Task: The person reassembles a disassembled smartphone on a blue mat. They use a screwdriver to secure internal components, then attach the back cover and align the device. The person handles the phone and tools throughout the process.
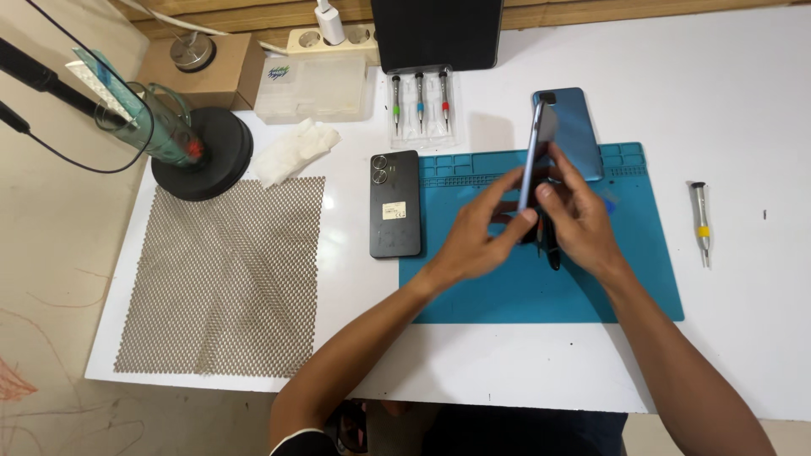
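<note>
The head camera looks down on a white table [726,101] with a teal work mat [541,295] lying on it. Both hands meet above the middle of the mat and grasp a phone [536,152] between them, held on edge so that its thin side faces the camera and its top end points away from the person. The left hand [477,236] closes its fingers on the lower part of the phone from the left. The right hand [583,224] grips the same lower part from the right, thumb near the edge. A dark tool [549,249] shows just below the hands, next to the right palm; whether the right hand holds it or it lies on the mat cannot be told.

A blue back cover [574,127] lies flat behind the held phone, partly on the far edge of the mat. A black phone [394,203] lies face down just left of the mat. A set of three screwdrivers [420,105] in a clear case sits at the far side, near a dark tablet [437,34]. A single screwdriver [700,221] lies well apart on the right. A metal mesh sheet [224,279] covers the left of the table, with a white cloth [294,150] and a heat gun on a round black stand [198,148] beyond it.
</note>
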